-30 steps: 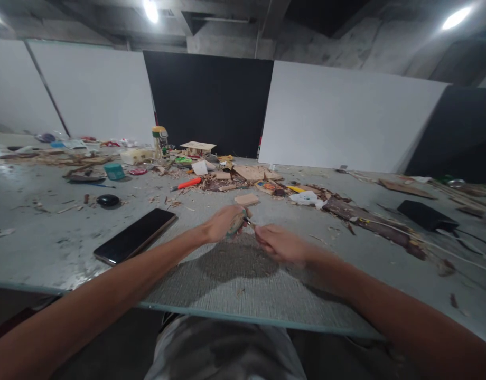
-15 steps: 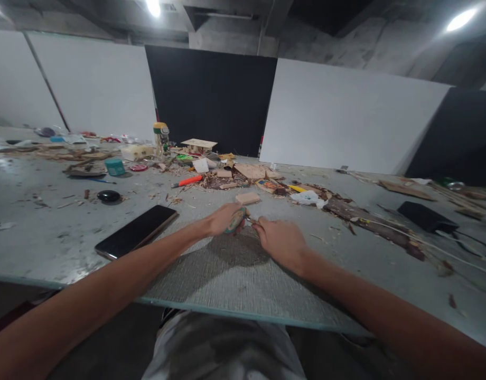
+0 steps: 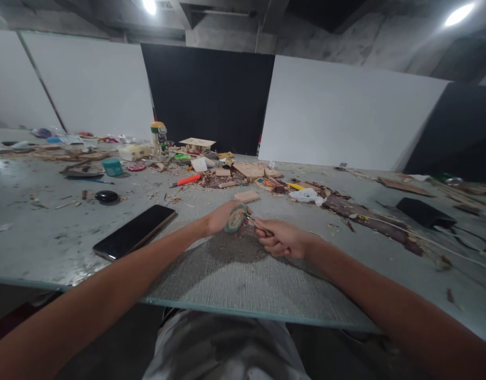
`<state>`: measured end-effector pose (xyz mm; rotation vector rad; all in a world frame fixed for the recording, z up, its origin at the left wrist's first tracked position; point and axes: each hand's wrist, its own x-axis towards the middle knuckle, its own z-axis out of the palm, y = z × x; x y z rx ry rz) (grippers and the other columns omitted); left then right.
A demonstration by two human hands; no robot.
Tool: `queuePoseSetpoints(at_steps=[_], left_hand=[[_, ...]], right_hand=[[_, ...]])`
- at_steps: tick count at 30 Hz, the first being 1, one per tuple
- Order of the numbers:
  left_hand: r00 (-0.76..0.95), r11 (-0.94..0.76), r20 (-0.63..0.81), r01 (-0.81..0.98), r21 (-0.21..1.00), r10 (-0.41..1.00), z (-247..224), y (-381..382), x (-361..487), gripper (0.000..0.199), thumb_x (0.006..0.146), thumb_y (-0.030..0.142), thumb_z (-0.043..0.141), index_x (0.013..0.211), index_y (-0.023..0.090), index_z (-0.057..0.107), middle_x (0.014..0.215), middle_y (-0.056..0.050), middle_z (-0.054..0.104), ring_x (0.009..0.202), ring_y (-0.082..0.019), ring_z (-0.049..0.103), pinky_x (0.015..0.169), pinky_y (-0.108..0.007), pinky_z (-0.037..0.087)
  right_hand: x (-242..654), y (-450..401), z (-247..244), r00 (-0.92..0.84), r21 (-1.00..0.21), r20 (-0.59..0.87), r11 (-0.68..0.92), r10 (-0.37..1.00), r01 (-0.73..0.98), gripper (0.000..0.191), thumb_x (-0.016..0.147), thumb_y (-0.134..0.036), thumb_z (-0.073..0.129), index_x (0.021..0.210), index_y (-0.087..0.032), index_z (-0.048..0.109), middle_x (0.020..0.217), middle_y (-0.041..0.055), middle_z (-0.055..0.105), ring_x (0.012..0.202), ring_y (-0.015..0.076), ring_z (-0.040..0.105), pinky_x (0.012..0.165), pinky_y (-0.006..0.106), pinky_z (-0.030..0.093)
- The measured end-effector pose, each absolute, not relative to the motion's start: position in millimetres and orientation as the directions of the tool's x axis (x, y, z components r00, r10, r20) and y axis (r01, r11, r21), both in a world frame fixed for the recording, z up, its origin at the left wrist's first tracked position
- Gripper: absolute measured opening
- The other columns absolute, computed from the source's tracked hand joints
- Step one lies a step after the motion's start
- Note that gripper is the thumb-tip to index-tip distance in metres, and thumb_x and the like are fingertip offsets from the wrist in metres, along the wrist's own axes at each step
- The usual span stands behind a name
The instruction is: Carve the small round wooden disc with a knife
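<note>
My left hand (image 3: 223,215) is closed around a small rounded wooden piece (image 3: 236,218) with a teal rim and a carved-looking tan face, held just above the table's near middle. In my right hand (image 3: 281,237) is a thin tool with a metal shaft and a wooden handle (image 3: 262,227), which looks like a carving tool. Its tip meets the right edge of the wooden piece. My right fingers are wrapped round the handle. Just beyond my left hand a flat pale wood block (image 3: 246,196) lies on the table.
A black phone (image 3: 135,232) lies left of my hands, with a black mouse-like object (image 3: 106,196) and a teal jar (image 3: 112,168) farther off. An orange cutter (image 3: 188,180) rests among shavings. Bark (image 3: 362,216) and a black box with a cable (image 3: 425,214) are to the right.
My right hand has turned and drawn slightly back to the right, so more of its fingers and the tool show. The wooden piece has tilted, its face now more visible.
</note>
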<state>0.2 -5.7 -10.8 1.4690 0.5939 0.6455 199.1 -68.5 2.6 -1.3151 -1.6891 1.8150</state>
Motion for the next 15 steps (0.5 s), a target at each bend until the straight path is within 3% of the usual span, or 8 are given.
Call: queuePoseSetpoints(at_steps=[3,7,9,15], left_hand=[[0.72,0.017,0.023,-0.048,0.999,0.693,-13.0,-3.6,-1.1,0.034,0.085,0.045,0.053,0.099,0.015,0.061,0.077,-0.006,0.065,0.061,-0.016,0.062,0.053,-0.026,0.049],[0.719,0.058,0.027,-0.093,0.994,0.694,-13.2,-2.8,-1.4,0.044,0.082,0.053,0.052,0.097,0.013,0.062,0.079,-0.008,0.066,0.062,-0.018,0.064,0.055,-0.029,0.051],[0.716,0.065,0.033,-0.109,0.992,0.698,-12.0,-3.7,-1.1,0.048,0.081,0.056,0.051,0.097,0.012,0.061,0.079,-0.008,0.066,0.064,-0.019,0.065,0.055,-0.03,0.051],[0.714,0.041,0.054,-0.115,0.993,0.698,-8.5,-7.1,-0.5,0.046,0.085,0.054,0.047,0.097,0.012,0.061,0.078,-0.009,0.066,0.064,-0.019,0.063,0.055,-0.031,0.051]], right_hand=[[198.1,-71.2,4.7,-0.425,-0.894,-0.274,-0.065,0.863,0.444,0.041,0.096,-0.053,0.031,0.069,-0.023,0.039,0.052,-0.0076,0.029,0.039,0.0086,0.018,0.036,0.021,0.018],[196.0,-73.2,4.9,-0.332,-0.683,0.057,0.279,0.942,0.675,0.042,0.094,-0.047,0.038,0.062,-0.021,0.042,0.058,-0.0004,0.043,0.053,0.0126,0.039,0.048,0.025,0.027],[196.2,-73.2,3.3,-0.327,-0.603,0.132,0.338,0.936,0.723,0.041,0.094,-0.045,0.039,0.062,-0.021,0.045,0.06,0.0014,0.047,0.058,0.0149,0.044,0.052,0.027,0.027],[195.7,-75.6,0.6,-0.339,-0.547,0.184,0.383,0.923,0.744,0.042,0.096,-0.045,0.035,0.063,-0.021,0.046,0.062,0.0042,0.055,0.059,0.0171,0.048,0.054,0.029,0.028]])
